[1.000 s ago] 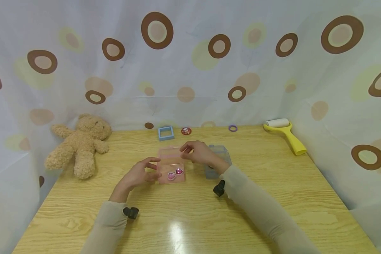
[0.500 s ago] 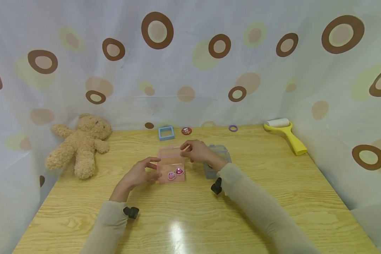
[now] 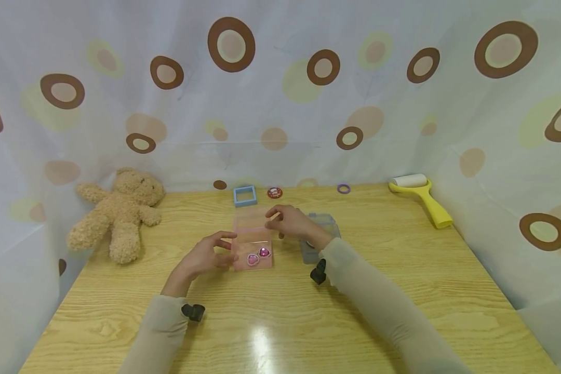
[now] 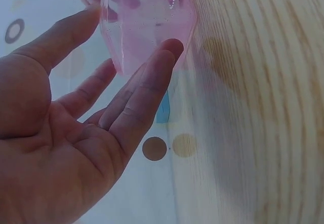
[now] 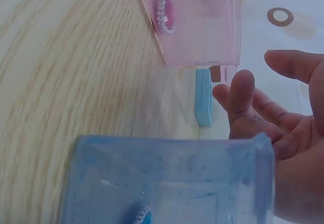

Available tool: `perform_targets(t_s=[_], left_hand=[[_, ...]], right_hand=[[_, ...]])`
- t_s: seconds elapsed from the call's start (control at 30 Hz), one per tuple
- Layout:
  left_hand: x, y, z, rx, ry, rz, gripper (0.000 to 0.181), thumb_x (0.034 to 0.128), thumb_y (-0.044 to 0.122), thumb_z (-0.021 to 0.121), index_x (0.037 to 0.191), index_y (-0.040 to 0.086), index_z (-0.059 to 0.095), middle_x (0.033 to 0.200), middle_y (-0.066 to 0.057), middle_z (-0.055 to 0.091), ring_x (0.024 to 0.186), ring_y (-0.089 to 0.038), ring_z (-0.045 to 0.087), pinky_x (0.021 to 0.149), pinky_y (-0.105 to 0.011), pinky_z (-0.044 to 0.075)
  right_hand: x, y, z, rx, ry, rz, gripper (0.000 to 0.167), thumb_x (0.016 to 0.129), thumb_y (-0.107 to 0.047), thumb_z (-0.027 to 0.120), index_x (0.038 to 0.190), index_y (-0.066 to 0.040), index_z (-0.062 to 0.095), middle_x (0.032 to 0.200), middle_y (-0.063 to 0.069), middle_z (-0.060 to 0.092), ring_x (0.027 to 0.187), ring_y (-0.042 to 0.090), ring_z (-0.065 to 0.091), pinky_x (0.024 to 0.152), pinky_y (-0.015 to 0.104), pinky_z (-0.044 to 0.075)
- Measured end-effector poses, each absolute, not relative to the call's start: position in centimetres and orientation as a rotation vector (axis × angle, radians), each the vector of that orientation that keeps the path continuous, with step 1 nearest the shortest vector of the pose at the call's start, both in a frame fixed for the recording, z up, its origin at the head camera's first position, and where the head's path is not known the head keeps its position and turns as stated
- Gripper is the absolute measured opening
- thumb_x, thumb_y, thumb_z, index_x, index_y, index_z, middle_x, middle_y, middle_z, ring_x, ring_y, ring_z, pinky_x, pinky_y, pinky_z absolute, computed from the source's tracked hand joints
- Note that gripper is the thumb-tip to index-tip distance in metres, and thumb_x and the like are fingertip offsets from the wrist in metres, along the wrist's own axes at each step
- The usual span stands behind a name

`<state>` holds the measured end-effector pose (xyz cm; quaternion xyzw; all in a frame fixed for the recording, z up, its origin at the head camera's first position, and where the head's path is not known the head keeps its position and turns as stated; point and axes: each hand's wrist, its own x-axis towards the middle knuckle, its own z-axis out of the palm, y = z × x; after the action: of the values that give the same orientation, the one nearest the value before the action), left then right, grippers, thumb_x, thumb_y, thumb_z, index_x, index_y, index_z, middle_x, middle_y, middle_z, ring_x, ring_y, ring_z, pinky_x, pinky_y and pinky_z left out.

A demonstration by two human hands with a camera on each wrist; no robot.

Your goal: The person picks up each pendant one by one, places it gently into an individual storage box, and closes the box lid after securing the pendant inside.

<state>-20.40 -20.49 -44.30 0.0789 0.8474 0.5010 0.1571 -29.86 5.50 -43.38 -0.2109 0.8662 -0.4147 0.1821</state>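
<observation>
A clear pink plastic box [image 3: 239,265] stands with its lid [image 3: 248,221] raised at the back. Inside lie two pink gems [image 3: 264,252] with beaded rims. My left hand [image 3: 206,255] is at the box's left side, fingers loosely bent and thumb apart; in the left wrist view its fingertips [image 4: 172,46] overlap the pink wall. My right hand [image 3: 291,222] is at the lid's right edge, with thumb and fingers apart in the right wrist view and nothing seen between them. Contact with the lid is hard to tell. Partly under the right wrist stands a clear blue box [image 3: 311,256].
Behind the boxes lie a blue square frame [image 3: 244,203], a red round badge [image 3: 274,193] and a purple ring [image 3: 343,189]. A teddy bear [image 3: 123,213] leans at the left. A yellow-handled lint roller [image 3: 433,209] lies far right. Patterned cloth [image 3: 280,104] hangs behind the table.
The pink lid's back edge looks slightly higher than before. My right hand has shifted slightly up and left; the left hand has stayed in place.
</observation>
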Motion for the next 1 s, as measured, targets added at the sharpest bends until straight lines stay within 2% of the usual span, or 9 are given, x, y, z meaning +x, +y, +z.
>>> perform_targets(t_s=[0.23, 0.47, 0.67, 1.0], left_hand=[[-20.48, -20.46, -44.32, 0.216, 2.432, 1.422, 0.059, 0.0941, 0.011, 0.069, 0.147, 0.002, 0.044, 0.132, -0.03, 0.054, 0.09, -0.022, 0.07, 0.081, -0.041, 0.061], [-20.41, -20.22, -44.23, 0.222, 2.453, 1.401, 0.058, 0.0933, 0.009, 0.07, 0.145, 0.001, 0.046, 0.13, -0.03, 0.055, 0.087, -0.02, 0.07, 0.08, -0.039, 0.061], [-20.36, -20.34, -44.16, 0.232, 2.454, 1.393, 0.058, 0.0943, 0.01, 0.069, 0.146, 0.001, 0.044, 0.131, -0.031, 0.054, 0.088, -0.021, 0.07, 0.081, -0.04, 0.061], [-20.49, -20.5, -44.14, 0.233, 2.462, 1.392, 0.058, 0.0938, 0.01, 0.069, 0.146, 0.002, 0.045, 0.132, -0.03, 0.054, 0.088, -0.022, 0.07, 0.08, -0.04, 0.061]], right_hand=[[-29.86, 5.63, -43.28, -0.562, 2.42, -1.255, 0.046, 0.101, -0.029, 0.06, 0.141, -0.01, 0.051, 0.121, 0.014, 0.069, 0.082, 0.039, 0.069, 0.075, 0.039, 0.053], [-29.9, 5.74, -43.23, -0.551, 2.441, -1.337, 0.045, 0.101, -0.027, 0.058, 0.143, -0.015, 0.046, 0.123, 0.014, 0.069, 0.085, 0.042, 0.068, 0.075, 0.033, 0.05], [-29.94, 5.84, -43.08, -0.545, 2.452, -1.379, 0.042, 0.102, -0.028, 0.057, 0.141, -0.018, 0.046, 0.122, 0.012, 0.069, 0.087, 0.044, 0.067, 0.082, 0.037, 0.048], [-29.83, 5.84, -42.78, -0.587, 2.486, -1.359, 0.031, 0.103, -0.031, 0.057, 0.13, -0.017, 0.061, 0.116, 0.009, 0.068, 0.086, 0.044, 0.066, 0.069, 0.03, 0.048]])
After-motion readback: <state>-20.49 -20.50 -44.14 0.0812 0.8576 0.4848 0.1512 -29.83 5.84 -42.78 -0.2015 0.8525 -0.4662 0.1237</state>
